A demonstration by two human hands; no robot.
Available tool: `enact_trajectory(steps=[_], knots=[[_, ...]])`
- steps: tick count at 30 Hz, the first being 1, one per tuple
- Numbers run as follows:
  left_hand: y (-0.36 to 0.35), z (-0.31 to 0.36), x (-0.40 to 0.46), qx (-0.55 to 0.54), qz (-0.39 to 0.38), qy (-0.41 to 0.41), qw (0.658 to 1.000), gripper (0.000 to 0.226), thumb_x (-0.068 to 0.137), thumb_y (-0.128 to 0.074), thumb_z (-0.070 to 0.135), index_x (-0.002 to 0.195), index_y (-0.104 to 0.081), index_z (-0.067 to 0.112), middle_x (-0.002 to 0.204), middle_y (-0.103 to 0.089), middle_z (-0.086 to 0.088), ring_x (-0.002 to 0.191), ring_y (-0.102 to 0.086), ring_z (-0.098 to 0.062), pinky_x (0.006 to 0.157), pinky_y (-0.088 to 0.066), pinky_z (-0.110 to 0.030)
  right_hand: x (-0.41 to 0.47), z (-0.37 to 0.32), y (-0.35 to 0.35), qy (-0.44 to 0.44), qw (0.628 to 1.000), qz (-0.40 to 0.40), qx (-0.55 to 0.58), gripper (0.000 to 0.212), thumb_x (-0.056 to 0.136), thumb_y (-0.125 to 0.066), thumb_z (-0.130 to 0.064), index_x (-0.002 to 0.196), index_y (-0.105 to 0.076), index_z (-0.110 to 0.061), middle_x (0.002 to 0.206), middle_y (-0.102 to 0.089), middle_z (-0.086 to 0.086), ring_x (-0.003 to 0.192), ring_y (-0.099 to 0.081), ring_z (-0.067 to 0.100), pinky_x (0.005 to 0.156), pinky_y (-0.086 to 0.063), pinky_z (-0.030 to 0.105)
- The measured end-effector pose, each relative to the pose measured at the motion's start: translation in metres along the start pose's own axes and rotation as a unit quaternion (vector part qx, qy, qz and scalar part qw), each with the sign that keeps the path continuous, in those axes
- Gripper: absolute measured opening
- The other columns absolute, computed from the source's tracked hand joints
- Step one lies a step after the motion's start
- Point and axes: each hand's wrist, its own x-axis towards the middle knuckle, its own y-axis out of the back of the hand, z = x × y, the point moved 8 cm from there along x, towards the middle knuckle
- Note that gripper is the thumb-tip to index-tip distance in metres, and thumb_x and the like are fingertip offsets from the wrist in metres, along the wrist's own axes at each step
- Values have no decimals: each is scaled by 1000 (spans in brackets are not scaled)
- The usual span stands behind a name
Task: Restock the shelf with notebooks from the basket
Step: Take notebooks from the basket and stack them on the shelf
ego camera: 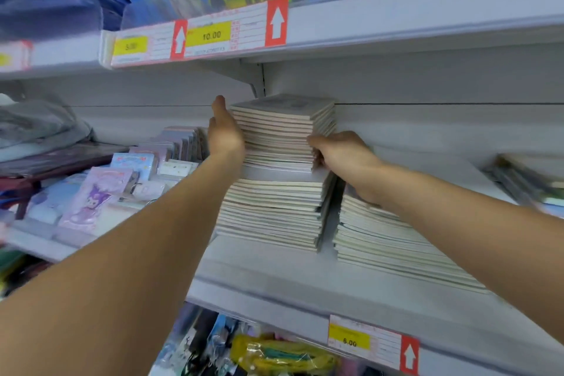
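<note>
both hands are on the upper batch of notebooks (274, 134), sitting slightly skewed atop the taller stack (271, 210) on the shelf (274, 268). left hand (224, 131) is flat, fingers straight against the batch's left side. right hand (341, 152) has fingers curled round its right front corner. the batch lies between the palms, so squaring it looks like a two-sided squeeze. basket isn't in view.

You are standing in a stationery shop. White shelves (366, 290) carry yellow price tags (208, 34) with red arrow labels (276, 22) on their front edges. Stacked notebooks (274, 207) and packaged cartoon goods (88, 198) fill them.
</note>
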Motion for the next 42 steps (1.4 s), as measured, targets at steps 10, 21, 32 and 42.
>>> enact_trajectory(steps=[10,21,32,42], knots=[[14,1,-6,377,-192,-104,900,65,68,-87,6,125,-57,8,118,-68,-9,109,-65,-26,102,-49,-37,-14,-14,6,68,981,21,-183,47,64,-93,-34,101,-75,-11,104,-75,2,97,-69,20,92,-56,36],[15,7,-2,438,-149,-211,861,48,74,-84,15,117,-63,7,114,-71,-12,104,-66,-27,96,-50,-32,-13,-21,0,202,934,59,-289,24,84,-79,-29,92,-69,-9,96,-69,6,93,-64,25,73,-46,24],[19,1,-1,353,-225,-141,897,43,87,-72,19,126,-59,7,110,-68,2,81,-62,4,63,-47,-2,-4,-16,14,144,969,65,-190,39,82,-78,-42,67,-74,-6,66,-72,5,69,-69,20,76,-58,36],[23,-4,6,380,-170,-161,895,57,84,-75,34,131,-59,5,124,-67,-5,102,-63,-13,87,-45,-13,-4,-24,9,136,953,92,-256,65,86,-62,-64,68,-70,-2,64,-67,6,68,-65,23,66,-52,31]])
